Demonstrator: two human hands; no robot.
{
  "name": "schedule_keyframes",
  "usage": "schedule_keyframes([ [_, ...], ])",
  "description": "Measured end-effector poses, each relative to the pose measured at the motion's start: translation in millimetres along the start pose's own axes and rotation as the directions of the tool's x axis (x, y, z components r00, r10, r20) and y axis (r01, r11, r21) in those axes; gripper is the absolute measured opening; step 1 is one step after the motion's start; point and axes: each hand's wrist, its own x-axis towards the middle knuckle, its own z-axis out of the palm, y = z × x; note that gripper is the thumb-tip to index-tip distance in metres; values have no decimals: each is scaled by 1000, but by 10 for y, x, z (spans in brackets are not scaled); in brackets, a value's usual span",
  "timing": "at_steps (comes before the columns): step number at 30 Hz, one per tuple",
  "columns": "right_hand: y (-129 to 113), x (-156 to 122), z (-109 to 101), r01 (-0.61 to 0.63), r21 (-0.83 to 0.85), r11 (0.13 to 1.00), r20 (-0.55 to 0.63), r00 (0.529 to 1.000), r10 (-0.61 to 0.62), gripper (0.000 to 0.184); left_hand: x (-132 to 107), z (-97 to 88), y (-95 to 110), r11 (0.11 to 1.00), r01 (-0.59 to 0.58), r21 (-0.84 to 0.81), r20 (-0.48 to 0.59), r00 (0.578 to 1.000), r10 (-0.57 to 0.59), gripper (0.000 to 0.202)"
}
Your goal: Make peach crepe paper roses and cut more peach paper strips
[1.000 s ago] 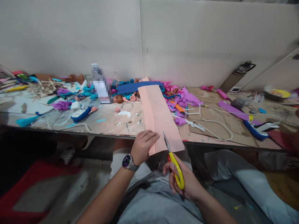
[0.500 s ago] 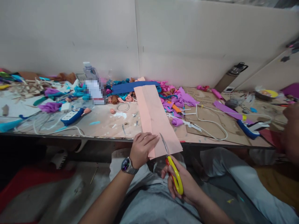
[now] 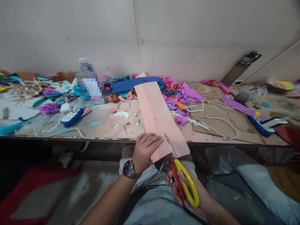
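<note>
Across the far side, a pale wall (image 3: pixel 199 34) stands behind a long, cluttered worktable (image 3: pixel 107 128). At the near right, a seated co-worker's leg (image 3: pixel 246 175) shows in light trousers. Brown cardboard (image 3: pixel 225 117) covers part of the tabletop's right side. Down the middle runs a peach paper sheet (image 3: pixel 161 112) with a lengthwise fold along its left side; its far end touches a blue paper strip (image 3: pixel 136 83), and its near end overhangs the table's near edge. Crumpled purple paper (image 3: pixel 188 93) lies to its right. At the far right is a tinted bottle (image 3: pixel 239 70) with a black lid; at the far left, a clear bottle (image 3: pixel 87 68) with a white cap.

The left hand (image 3: pixel 145 150) has hold of the sheet's near left part, fingers nearly straight and close together, thumb out of sight. The right hand (image 3: pixel 198 184) curls around the scissors (image 3: pixel 184 168), whose red and yellow handles are spread apart. One blade shows above the sheet, near the left fingertips; the other is hidden. A blue-and-white power strip (image 3: pixel 72 117) lies left, an orange utility knife (image 3: pixel 179 105) right. Smallest are the smartwatch (image 3: pixel 128 168) on the left wrist and a purple paper roll (image 3: pixel 182 120).
</note>
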Motion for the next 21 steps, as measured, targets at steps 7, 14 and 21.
schedule_keyframes([
  [7, -4, 59, 63, 1, -21, 1000, 2, 1000, -1, 57, -52, -47, 99, 1000, -24, -7, -10, 1000, 24, 52],
  [14, 26, 101, 76, 0, 37, 999, -29, 1000, 1, 60, -110, -57, 179, 994, 72, 80, -10, 997, -72, 52],
  [21, 98, 115, 55, 21, 28, 999, -41, 999, -19, 59, -86, -66, 187, 996, 92, 12, -10, 996, -91, 49],
])
